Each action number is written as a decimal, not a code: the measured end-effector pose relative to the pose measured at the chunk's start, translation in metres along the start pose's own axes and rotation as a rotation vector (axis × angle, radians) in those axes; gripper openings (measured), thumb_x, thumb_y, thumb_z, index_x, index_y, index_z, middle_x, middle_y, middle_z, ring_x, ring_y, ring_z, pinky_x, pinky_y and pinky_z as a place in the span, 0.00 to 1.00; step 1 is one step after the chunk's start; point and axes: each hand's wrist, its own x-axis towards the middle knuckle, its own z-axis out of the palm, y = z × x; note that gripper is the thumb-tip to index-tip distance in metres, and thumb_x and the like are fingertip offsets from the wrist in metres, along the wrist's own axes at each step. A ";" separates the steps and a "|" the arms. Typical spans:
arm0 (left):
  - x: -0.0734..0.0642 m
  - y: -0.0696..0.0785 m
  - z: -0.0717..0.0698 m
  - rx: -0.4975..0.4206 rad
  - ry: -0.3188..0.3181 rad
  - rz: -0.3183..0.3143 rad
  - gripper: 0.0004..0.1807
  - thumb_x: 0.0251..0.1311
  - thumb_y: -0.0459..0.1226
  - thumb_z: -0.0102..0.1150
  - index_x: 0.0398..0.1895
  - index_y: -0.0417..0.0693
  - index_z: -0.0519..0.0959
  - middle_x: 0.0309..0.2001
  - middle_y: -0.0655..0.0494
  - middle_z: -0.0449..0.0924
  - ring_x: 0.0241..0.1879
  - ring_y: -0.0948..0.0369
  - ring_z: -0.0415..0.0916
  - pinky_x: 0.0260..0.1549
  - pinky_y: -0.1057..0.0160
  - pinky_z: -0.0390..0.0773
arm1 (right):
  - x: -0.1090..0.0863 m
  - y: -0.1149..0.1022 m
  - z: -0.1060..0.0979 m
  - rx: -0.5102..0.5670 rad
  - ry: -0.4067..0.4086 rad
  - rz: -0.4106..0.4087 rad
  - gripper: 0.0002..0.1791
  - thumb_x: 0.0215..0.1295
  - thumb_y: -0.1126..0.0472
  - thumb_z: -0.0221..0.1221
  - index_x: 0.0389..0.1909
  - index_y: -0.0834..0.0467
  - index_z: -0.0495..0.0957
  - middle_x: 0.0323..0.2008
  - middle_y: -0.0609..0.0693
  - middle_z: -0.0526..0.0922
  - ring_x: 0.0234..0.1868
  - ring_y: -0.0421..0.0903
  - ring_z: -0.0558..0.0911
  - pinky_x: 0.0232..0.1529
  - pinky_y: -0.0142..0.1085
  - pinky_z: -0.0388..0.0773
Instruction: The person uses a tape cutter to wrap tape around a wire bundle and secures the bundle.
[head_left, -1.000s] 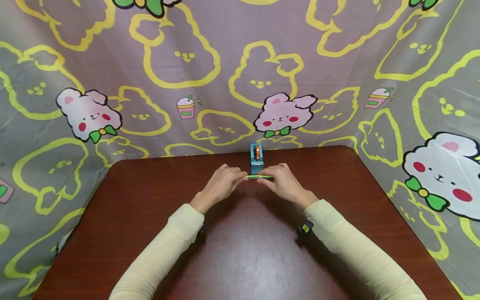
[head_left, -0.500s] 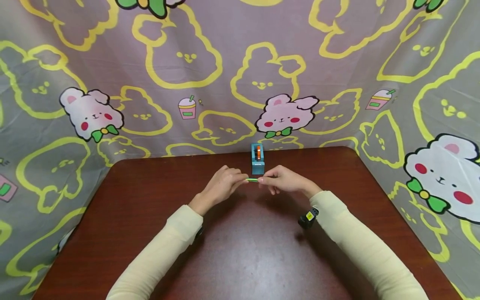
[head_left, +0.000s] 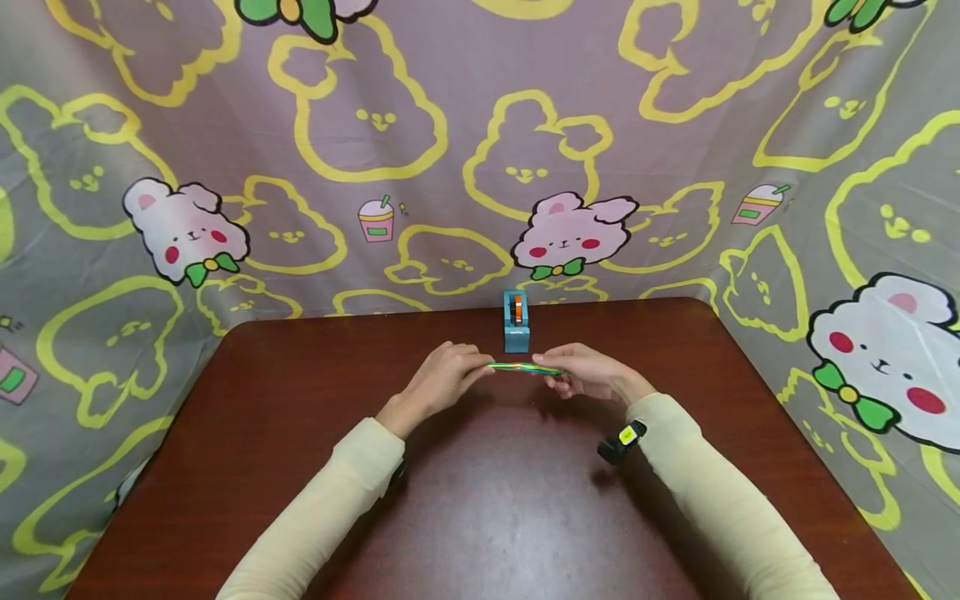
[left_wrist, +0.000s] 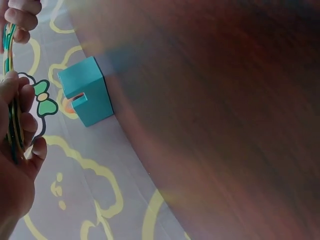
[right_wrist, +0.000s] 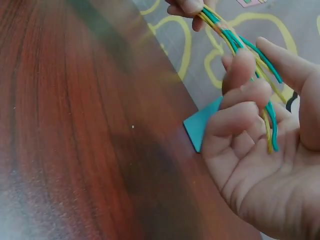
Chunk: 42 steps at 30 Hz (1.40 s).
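Note:
A thin bundle of green and yellow wires (head_left: 516,367) stretches between both hands above the table. Around its middle, in the right wrist view, is an orange-tinted band (right_wrist: 223,26), perhaps tape. My left hand (head_left: 444,377) pinches the bundle's left end between thumb and fingers. On the other side my right hand (head_left: 588,372) has its fingers curled round the right part; loose wire ends reach its palm, and the thumb (right_wrist: 287,62) stands spread beside the wires. Just beyond the hands stands a blue tape dispenser (head_left: 516,337) with an orange roll.
The dark red-brown table (head_left: 480,500) has its far edge just behind the dispenser. A patterned curtain (head_left: 450,200) with rabbit figures encloses the back and sides. A dark wrist camera (head_left: 621,442) hangs under the right sleeve.
My right hand has shifted right and slightly nearer, turning so that its thumb is uppermost. More of the wire bundle shows between the hands. The left hand has barely moved.

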 end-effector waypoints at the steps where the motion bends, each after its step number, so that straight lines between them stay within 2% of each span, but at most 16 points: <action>1: -0.001 0.000 0.000 -0.015 -0.006 -0.016 0.10 0.57 0.41 0.63 0.41 0.48 0.84 0.29 0.62 0.79 0.27 0.67 0.72 0.26 0.66 0.66 | -0.001 0.001 0.000 0.024 0.017 -0.004 0.26 0.62 0.49 0.59 0.42 0.71 0.72 0.21 0.52 0.75 0.18 0.42 0.67 0.20 0.33 0.66; 6: -0.004 -0.001 -0.002 -0.130 -0.057 -0.143 0.12 0.57 0.46 0.61 0.42 0.54 0.84 0.30 0.68 0.78 0.23 0.71 0.68 0.29 0.66 0.70 | -0.003 0.007 0.000 0.120 0.066 -0.033 0.17 0.61 0.51 0.61 0.37 0.63 0.75 0.21 0.51 0.76 0.18 0.41 0.67 0.20 0.32 0.65; 11: -0.010 -0.004 -0.001 -0.357 -0.081 -0.330 0.11 0.53 0.47 0.65 0.40 0.58 0.84 0.31 0.72 0.78 0.27 0.71 0.70 0.28 0.68 0.73 | -0.006 0.009 0.001 0.176 0.082 -0.054 0.13 0.61 0.52 0.60 0.33 0.59 0.75 0.22 0.49 0.76 0.19 0.40 0.68 0.21 0.31 0.66; 16: -0.016 -0.010 0.002 -0.617 -0.042 -0.493 0.12 0.49 0.46 0.68 0.38 0.57 0.84 0.34 0.66 0.81 0.31 0.61 0.77 0.30 0.64 0.77 | -0.008 0.012 -0.001 0.230 0.105 -0.059 0.12 0.61 0.52 0.60 0.32 0.58 0.75 0.23 0.50 0.77 0.20 0.40 0.69 0.21 0.32 0.66; 18: -0.017 -0.012 0.002 -0.705 -0.018 -0.542 0.13 0.48 0.46 0.69 0.38 0.57 0.84 0.34 0.62 0.82 0.30 0.54 0.78 0.29 0.63 0.77 | -0.008 0.013 -0.002 0.247 0.100 -0.063 0.12 0.62 0.52 0.59 0.34 0.58 0.76 0.24 0.50 0.78 0.20 0.41 0.70 0.22 0.32 0.66; 21: -0.018 -0.012 -0.003 -0.799 0.014 -0.584 0.14 0.49 0.45 0.69 0.39 0.53 0.84 0.33 0.59 0.82 0.29 0.50 0.76 0.27 0.63 0.76 | -0.008 0.014 -0.003 0.277 0.085 -0.075 0.12 0.65 0.53 0.57 0.39 0.58 0.78 0.26 0.50 0.79 0.22 0.41 0.71 0.22 0.32 0.67; 26: -0.016 -0.009 -0.016 -0.872 0.081 -0.597 0.14 0.51 0.37 0.68 0.41 0.41 0.83 0.31 0.51 0.82 0.25 0.58 0.72 0.25 0.61 0.75 | -0.005 0.016 -0.005 0.339 0.078 -0.098 0.14 0.67 0.53 0.54 0.46 0.58 0.76 0.31 0.50 0.82 0.23 0.40 0.72 0.22 0.31 0.67; 27: -0.016 -0.009 -0.017 -0.889 0.094 -0.602 0.14 0.51 0.36 0.68 0.41 0.39 0.82 0.30 0.50 0.82 0.24 0.56 0.72 0.25 0.58 0.76 | -0.004 0.017 -0.005 0.351 0.081 -0.098 0.15 0.67 0.53 0.53 0.47 0.59 0.75 0.31 0.50 0.82 0.23 0.40 0.72 0.21 0.31 0.67; 32: -0.020 -0.020 -0.003 -0.924 0.115 -0.665 0.16 0.52 0.38 0.68 0.43 0.41 0.82 0.30 0.52 0.82 0.25 0.49 0.73 0.24 0.55 0.76 | -0.003 0.020 -0.007 0.393 0.118 -0.097 0.26 0.67 0.52 0.55 0.58 0.65 0.65 0.33 0.50 0.83 0.23 0.40 0.72 0.21 0.30 0.67; 35: -0.023 -0.026 0.007 -0.936 0.111 -0.729 0.19 0.51 0.41 0.68 0.45 0.40 0.81 0.30 0.54 0.82 0.22 0.54 0.71 0.21 0.57 0.72 | -0.002 0.023 -0.007 0.413 0.142 -0.083 0.31 0.66 0.53 0.55 0.63 0.66 0.60 0.34 0.50 0.83 0.23 0.39 0.72 0.21 0.29 0.68; 38: -0.025 -0.029 0.012 -0.952 0.099 -0.790 0.21 0.52 0.42 0.68 0.47 0.39 0.80 0.30 0.53 0.82 0.19 0.58 0.67 0.19 0.57 0.68 | 0.001 0.025 -0.006 0.414 0.162 -0.065 0.30 0.67 0.53 0.55 0.64 0.65 0.60 0.35 0.50 0.83 0.24 0.39 0.73 0.22 0.29 0.68; 42: -0.025 -0.031 0.014 -0.962 0.063 -0.869 0.19 0.54 0.41 0.66 0.47 0.41 0.80 0.30 0.52 0.83 0.18 0.57 0.66 0.18 0.60 0.68 | 0.006 0.029 -0.005 0.413 0.184 -0.048 0.29 0.68 0.55 0.53 0.64 0.65 0.59 0.36 0.50 0.83 0.25 0.39 0.74 0.23 0.30 0.69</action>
